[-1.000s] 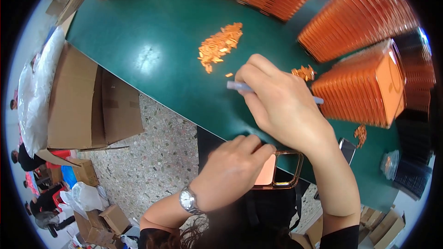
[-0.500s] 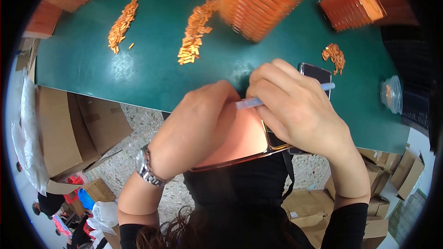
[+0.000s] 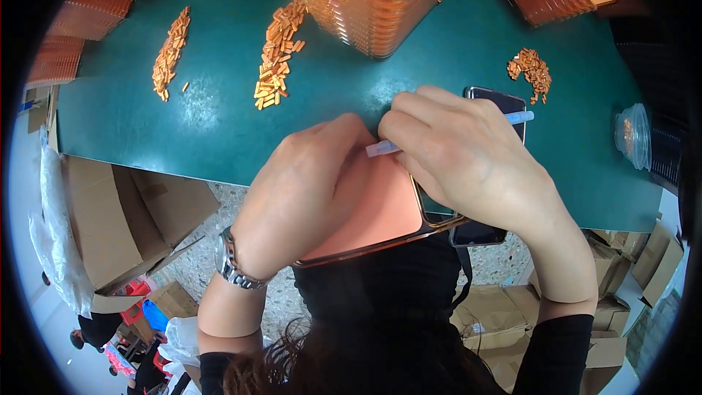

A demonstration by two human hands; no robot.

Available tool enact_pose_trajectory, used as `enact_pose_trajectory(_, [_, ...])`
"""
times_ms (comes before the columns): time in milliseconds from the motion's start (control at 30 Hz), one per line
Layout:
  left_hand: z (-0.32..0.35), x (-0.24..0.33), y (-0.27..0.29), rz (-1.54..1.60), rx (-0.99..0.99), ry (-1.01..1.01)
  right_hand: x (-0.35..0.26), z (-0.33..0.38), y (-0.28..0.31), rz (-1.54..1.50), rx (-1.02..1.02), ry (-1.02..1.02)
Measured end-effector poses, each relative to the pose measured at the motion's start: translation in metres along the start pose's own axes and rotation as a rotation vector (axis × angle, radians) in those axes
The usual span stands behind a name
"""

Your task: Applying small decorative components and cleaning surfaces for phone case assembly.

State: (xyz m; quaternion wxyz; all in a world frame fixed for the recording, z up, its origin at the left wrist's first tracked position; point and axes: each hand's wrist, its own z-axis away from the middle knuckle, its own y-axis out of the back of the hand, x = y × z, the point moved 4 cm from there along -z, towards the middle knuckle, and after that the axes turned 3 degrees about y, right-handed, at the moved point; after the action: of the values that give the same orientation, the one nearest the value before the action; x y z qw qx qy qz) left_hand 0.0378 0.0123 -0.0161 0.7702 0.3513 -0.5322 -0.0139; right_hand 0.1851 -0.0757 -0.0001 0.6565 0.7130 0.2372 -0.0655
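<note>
My left hand [image 3: 303, 175], a watch on its wrist, is closed on a phone case [image 3: 376, 212] with a salmon-pink back and shiny gold rim. My right hand [image 3: 468, 150] is closed round a slim translucent blue stick [image 3: 519, 118], whose paler end points at my left fingertips. Both hands meet over the top edge of the case; the fingertips are hidden, so I cannot tell whether a small part is between them. The case's camera opening shows under my right hand. A dark phone [image 3: 488, 95] lies beneath that hand on the green table [image 3: 212, 128].
Small orange pieces form a left pile [image 3: 172, 55], a middle pile [image 3: 276, 62] and a right pile [image 3: 530, 72]. A tall stack of orange trays [image 3: 358, 4] stands behind them. A clear tub [image 3: 633, 137] sits at right. Cardboard boxes [image 3: 102, 208] flank the table; people [image 3: 95, 329] are at lower left.
The whole view has shifted slightly, so the piles and stacks sit differently in it. My hands stay together at the case's top edge, the right still holding the stick.
</note>
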Motion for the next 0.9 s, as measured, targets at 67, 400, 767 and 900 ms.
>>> enact_pose_trajectory(67, [0.001,0.000,0.000,-0.009,-0.002,0.009,0.004,0.001,-0.004,-0.067,-0.014,-0.029])
enact_pose_trajectory(400, [0.003,0.003,-0.008,-0.203,0.014,0.008,-0.009,0.015,0.014,0.029,0.023,-0.111])
enact_pose_trajectory(767, [0.010,0.007,-0.011,-0.231,0.102,-0.108,-0.026,0.016,-0.005,0.280,-0.022,-0.146])
enact_pose_trajectory(900, [0.026,0.016,0.005,-0.173,0.141,-0.095,-0.027,0.017,0.004,0.300,0.053,-0.070])
